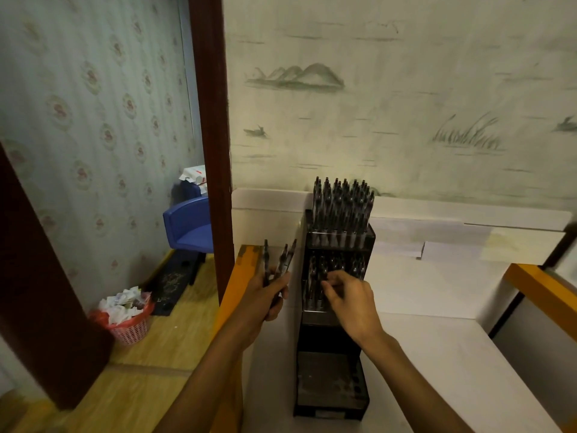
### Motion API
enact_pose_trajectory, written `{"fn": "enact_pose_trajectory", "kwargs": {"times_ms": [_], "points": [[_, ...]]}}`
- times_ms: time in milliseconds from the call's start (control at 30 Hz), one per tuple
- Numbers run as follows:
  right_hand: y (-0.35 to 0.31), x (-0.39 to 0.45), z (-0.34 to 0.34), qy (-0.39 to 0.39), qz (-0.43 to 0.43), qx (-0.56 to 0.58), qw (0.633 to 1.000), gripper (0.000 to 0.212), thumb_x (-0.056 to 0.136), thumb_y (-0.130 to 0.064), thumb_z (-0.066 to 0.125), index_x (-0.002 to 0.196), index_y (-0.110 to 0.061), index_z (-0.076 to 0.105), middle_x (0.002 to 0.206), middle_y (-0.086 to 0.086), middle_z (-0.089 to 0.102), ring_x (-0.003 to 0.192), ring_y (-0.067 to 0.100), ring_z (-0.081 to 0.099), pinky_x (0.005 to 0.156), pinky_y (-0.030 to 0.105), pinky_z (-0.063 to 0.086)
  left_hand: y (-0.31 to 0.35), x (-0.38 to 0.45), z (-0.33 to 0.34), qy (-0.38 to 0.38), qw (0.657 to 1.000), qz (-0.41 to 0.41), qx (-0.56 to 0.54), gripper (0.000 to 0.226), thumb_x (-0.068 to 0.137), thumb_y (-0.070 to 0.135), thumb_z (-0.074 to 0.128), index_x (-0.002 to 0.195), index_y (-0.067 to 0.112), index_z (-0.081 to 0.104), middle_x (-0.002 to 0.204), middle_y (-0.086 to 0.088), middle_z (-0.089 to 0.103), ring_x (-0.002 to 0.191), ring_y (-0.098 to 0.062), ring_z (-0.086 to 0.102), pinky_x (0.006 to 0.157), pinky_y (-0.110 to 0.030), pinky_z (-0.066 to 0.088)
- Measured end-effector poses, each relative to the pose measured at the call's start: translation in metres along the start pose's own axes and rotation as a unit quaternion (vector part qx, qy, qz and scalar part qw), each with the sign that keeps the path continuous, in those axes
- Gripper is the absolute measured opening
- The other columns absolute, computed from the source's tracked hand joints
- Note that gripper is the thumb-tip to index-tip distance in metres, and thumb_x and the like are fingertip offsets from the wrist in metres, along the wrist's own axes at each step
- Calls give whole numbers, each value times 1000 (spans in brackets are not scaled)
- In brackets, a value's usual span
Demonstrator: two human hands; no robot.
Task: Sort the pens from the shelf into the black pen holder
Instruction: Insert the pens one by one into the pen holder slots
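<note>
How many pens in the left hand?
3 show above the left hand: one pen leftmost, two fanned rightward. The grip may hide more.

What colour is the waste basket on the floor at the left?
Pink, with an open lattice wall; the waste basket shows in the head view, full of crumpled paper.

A pink basket full of crumpled paper stands on the wooden floor at the left. Behind it, a blue chair sits near the patterned wall, with white boxes beyond it. A dark brown post rises beside the counter. The wallpaper behind shows hills, a boat and reeds.
</note>
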State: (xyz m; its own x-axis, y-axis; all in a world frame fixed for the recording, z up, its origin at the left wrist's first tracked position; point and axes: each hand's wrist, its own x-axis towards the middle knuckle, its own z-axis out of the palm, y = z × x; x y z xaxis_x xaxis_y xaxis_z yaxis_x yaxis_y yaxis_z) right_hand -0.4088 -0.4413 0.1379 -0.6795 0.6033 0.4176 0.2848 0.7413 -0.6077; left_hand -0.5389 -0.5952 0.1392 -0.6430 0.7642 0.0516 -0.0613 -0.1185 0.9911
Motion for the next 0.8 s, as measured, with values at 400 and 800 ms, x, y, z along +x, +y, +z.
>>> {"fn": "enact_pose_trajectory", "kwargs": {"times_ms": [400,800], "points": [[-26,-5,-17,19,6,155,988,5,92,-23,69,93,-22,73,76,-12,68,75,1,64,68,10,50,-1,-2,-7,-53,992,0,-118,27,89,31,61,100,7,58,68,0,47,43,-10,31,39,-22,24],[-52,0,-17,-80,68,329,939,12,91,-25,69,101,-19,73,87,-3,75,82,7,70,70,12,50,2,-4,-5,-77,997,-3,-17,13,85,40,70,84,27,68,66,1,50,49,-11,40,43,-22,31]]}}
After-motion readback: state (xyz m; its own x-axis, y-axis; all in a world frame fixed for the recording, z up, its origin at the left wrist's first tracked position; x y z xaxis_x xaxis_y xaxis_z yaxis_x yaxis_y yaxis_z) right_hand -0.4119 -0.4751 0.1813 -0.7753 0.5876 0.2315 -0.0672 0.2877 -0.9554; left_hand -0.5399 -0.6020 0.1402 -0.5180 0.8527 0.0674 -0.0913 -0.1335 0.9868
